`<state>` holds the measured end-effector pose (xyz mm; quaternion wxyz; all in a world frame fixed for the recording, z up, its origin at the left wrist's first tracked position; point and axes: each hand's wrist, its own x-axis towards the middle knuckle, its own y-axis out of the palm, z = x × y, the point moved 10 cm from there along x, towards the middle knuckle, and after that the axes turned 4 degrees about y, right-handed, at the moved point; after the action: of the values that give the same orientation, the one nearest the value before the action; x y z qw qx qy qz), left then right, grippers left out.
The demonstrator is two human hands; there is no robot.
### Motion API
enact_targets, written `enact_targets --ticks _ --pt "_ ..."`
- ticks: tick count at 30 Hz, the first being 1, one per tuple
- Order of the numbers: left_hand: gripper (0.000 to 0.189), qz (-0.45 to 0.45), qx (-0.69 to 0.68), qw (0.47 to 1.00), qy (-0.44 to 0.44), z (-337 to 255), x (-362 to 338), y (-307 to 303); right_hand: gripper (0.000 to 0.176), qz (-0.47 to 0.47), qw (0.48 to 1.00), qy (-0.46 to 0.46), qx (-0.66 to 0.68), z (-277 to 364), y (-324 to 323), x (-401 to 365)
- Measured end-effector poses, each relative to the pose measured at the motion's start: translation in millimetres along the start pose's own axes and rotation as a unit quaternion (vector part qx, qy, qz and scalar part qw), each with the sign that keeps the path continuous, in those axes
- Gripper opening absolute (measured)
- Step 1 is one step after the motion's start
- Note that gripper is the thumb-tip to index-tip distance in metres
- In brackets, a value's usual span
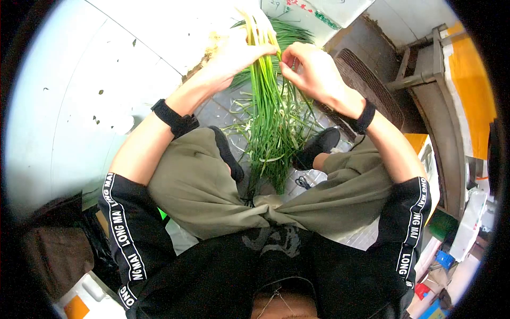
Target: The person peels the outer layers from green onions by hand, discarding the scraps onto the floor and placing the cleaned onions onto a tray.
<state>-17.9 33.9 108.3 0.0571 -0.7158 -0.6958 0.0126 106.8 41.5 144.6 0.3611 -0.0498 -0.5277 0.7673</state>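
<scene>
My left hand (234, 58) is closed round a bunch of chives (265, 90). Their pale yellow-white stem ends point up past the fingers, and the long green leaves hang down between my knees. My right hand (314, 72) is at the right side of the bunch, thumb and fingers pinched together at a few of its outer leaves; the exact contact is partly hidden. Behind the hands lies a pile of more green chives (295, 33). Loose trimmings (241, 114) are scattered on the floor below.
A white foam box (319, 16) with writing on it stands behind the pile. To the right are a brown woven mat (366, 80) and a metal-framed stand (435, 106). On the left rises a white tiled wall (79, 80). My black shoes (321, 148) flank the trimmings.
</scene>
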Motion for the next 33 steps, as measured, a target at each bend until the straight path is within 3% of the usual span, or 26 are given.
enact_targets --ticks 1,4,7,10,20,22,25,28,30,32,33 --pt "0.040 0.008 0.043 0.999 0.004 -1 0 0 0.016 0.002 1.000 -0.003 0.000 0 0 1" --pt "0.043 0.049 0.006 0.999 -0.008 3 -4 10 0.018 0.062 0.997 0.035 0.013 -11 10 2" --pt "0.044 0.080 -0.059 0.995 0.007 6 -5 15 0.021 0.139 0.975 0.052 0.166 -11 22 1" --pt "0.044 0.107 -0.070 0.992 -0.009 12 -5 19 0.019 0.178 0.960 0.061 0.209 -14 27 -2" --pt "0.041 0.113 -0.043 0.992 -0.021 18 -6 18 0.016 0.144 0.976 0.014 0.165 -8 4 0" --pt "0.032 0.111 0.062 0.992 -0.010 21 -2 17 0.014 0.097 0.986 -0.056 0.125 5 -9 4" --pt "0.034 0.138 0.096 0.986 -0.021 27 -5 23 0.013 0.023 0.991 -0.094 0.095 21 -30 12" --pt "0.032 0.135 0.100 0.985 -0.032 32 -8 29 0.014 -0.055 0.994 -0.032 0.089 9 -48 22" --pt "0.033 0.125 0.128 0.983 -0.038 38 -6 27 0.015 -0.050 0.994 -0.008 0.102 4 -49 24" --pt "0.028 0.105 0.072 0.991 -0.034 46 -1 20 0.019 0.044 0.994 -0.001 0.101 0 -25 20" --pt "0.028 0.104 0.072 0.991 -0.034 42 -1 19 0.021 0.054 0.994 -0.047 0.083 10 -17 15"
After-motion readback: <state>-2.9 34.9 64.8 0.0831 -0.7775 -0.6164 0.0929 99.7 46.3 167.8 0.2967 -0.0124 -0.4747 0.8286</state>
